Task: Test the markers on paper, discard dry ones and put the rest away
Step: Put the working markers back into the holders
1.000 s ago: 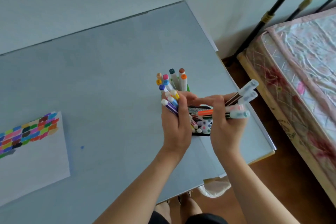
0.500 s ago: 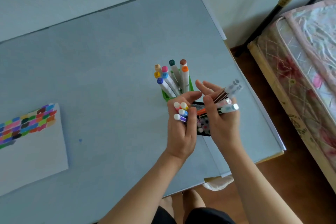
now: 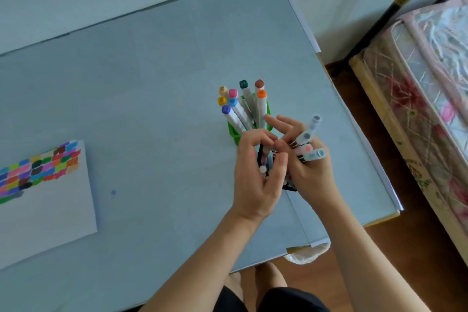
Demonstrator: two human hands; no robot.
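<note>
Green holder (image 3: 234, 134) on the worktop (image 3: 152, 78) already stands full of capped markers (image 3: 243, 106), and the swatched paper (image 3: 43, 185) lies well to the left, so this looks like the putting-away step. The right hand (image 3: 307, 172) grips a bundle of thin pens (image 3: 307, 145). The left hand (image 3: 255, 177), fingers curled, seems to pinch one pen over the black holder (image 3: 260, 157) between the hands, mostly hidden. Next: feed pens in upright, few at a time.
</note>
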